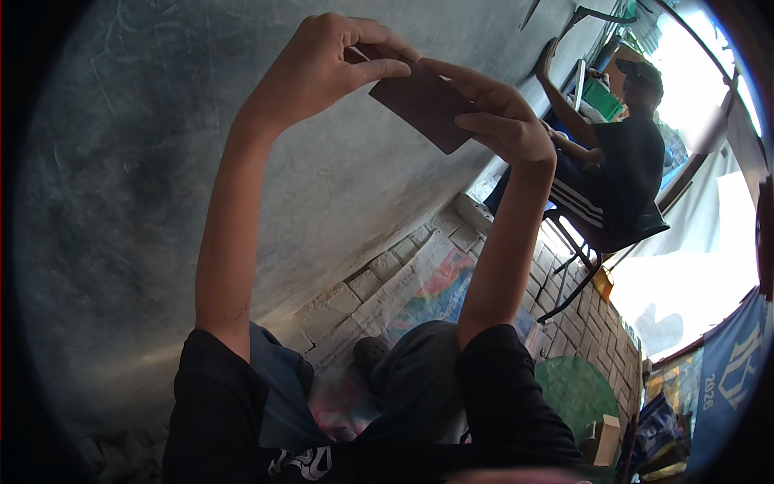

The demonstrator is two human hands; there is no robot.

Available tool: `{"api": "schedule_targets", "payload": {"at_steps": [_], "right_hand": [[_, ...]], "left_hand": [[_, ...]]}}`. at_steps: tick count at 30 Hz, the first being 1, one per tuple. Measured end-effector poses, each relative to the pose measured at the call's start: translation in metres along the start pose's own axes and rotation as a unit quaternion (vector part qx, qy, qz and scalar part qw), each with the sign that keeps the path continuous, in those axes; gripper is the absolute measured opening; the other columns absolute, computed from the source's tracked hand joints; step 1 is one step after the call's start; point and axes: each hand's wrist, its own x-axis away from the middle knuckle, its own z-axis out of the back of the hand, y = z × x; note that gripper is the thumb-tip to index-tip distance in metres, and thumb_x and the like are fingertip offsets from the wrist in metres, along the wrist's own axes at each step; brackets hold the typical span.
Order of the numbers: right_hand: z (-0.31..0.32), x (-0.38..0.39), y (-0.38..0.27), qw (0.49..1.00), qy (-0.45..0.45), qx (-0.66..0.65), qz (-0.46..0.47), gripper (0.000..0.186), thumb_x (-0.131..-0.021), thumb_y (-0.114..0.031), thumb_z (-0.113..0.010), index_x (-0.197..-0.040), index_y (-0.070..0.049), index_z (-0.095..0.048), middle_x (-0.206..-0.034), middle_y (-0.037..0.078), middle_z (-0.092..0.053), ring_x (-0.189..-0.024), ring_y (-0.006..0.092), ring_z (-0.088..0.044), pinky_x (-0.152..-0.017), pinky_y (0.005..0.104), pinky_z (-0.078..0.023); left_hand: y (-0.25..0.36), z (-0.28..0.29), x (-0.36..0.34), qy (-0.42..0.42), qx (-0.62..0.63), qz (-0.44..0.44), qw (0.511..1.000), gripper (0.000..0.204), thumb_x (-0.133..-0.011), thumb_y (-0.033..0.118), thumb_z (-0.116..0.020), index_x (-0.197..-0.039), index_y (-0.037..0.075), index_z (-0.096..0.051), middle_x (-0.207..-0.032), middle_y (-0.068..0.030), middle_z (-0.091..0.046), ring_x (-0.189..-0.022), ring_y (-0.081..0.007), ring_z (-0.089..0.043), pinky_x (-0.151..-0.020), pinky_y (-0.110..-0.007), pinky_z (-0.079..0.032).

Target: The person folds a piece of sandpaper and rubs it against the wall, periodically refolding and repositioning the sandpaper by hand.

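Your right hand pinches the dark brown sheet along its right edge, thumb across the face; your left hand has thumb and fingertips drawn together on its upper corner. The sheet is tilted at the top centre of the frame, before the grey wall. At upper right, another person sits on a chair.

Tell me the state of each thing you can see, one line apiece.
Dark brown piece: flat, raised, held.
Left hand: pinching the piece's upper edge.
Right hand: gripping the piece's right side.
Black chair: occupied by a person.
Printed sheet: spread over paving.
Blue banner: hanging.
Grey wall: patchy.
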Motion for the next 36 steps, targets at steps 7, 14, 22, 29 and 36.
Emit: {"api": "schedule_targets", "payload": {"at_steps": [7, 14, 22, 29, 36], "right_hand": [[-0.034, -0.019, -0.029, 0.947, 0.209, 0.196, 0.147, 0.065, -0.094, -0.014, -0.072, -0.151, -0.002, -0.042, -0.132, 0.017, -0.066, -0.123, 0.0269, -0.063, -0.106, 0.0387, -0.049], [-0.048, -0.017, -0.058, 0.962, 0.22, 0.154, 0.048, 0.09, -0.093, -0.022, -0.075, -0.162, -0.006, -0.02, -0.123, 0.021, -0.069, -0.12, 0.0304, -0.065, -0.106, 0.0464, -0.051], [-0.043, -0.012, -0.053, 0.935, 0.16, 0.307, -0.077, 0.064, -0.09, -0.018, -0.077, -0.148, -0.005, -0.052, -0.126, 0.015, -0.071, -0.112, 0.0217, -0.068, -0.098, 0.0373, -0.053], [-0.039, -0.011, -0.04, 0.94, 0.218, 0.262, -0.012, 0.042, -0.092, -0.007, -0.072, -0.133, -0.002, -0.066, -0.121, 0.012, -0.073, -0.111, 0.0171, -0.067, -0.096, 0.0319, -0.054], [-0.047, -0.017, -0.05, 0.929, 0.242, 0.277, -0.053, 0.032, -0.091, -0.007, -0.073, -0.121, 0.003, -0.069, -0.112, 0.011, -0.075, -0.106, 0.0171, -0.07, -0.094, 0.0303, -0.056]], "left_hand": [[-0.005, 0.014, 0.002, -0.005, -0.04, -0.031, 0.999, 0.016, -0.087, 0.015, -0.077, -0.101, 0.008, -0.08, -0.093, -0.0062, -0.078, -0.082, -0.0181, -0.075, -0.08, -0.031, -0.061], [-0.006, 0.013, 0.002, 0.003, -0.067, -0.019, 0.998, 0.016, -0.089, 0.019, -0.077, -0.103, 0.01, -0.08, -0.093, -0.0019, -0.076, -0.088, -0.0146, -0.072, -0.082, -0.03, -0.059], [0.02, 0.002, -0.008, 0.058, 0.023, 0.002, 0.998, 0.018, -0.088, 0.004, -0.074, -0.106, 0.0, -0.076, -0.096, -0.0115, -0.075, -0.088, -0.0172, -0.072, -0.078, -0.029, -0.06], [0.04, -0.003, -0.007, 0.098, 0.044, 0.058, 0.993, 0.018, -0.087, 0.003, -0.076, -0.105, -0.001, -0.077, -0.1, -0.0132, -0.076, -0.089, -0.0202, -0.074, -0.08, -0.029, -0.06], [0.048, 0.0, -0.005, 0.062, -0.032, 0.144, 0.987, 0.016, -0.085, 0.01, -0.079, -0.099, 0.0, -0.078, -0.096, -0.0135, -0.076, -0.083, -0.0189, -0.074, -0.073, -0.03, -0.058]]}}
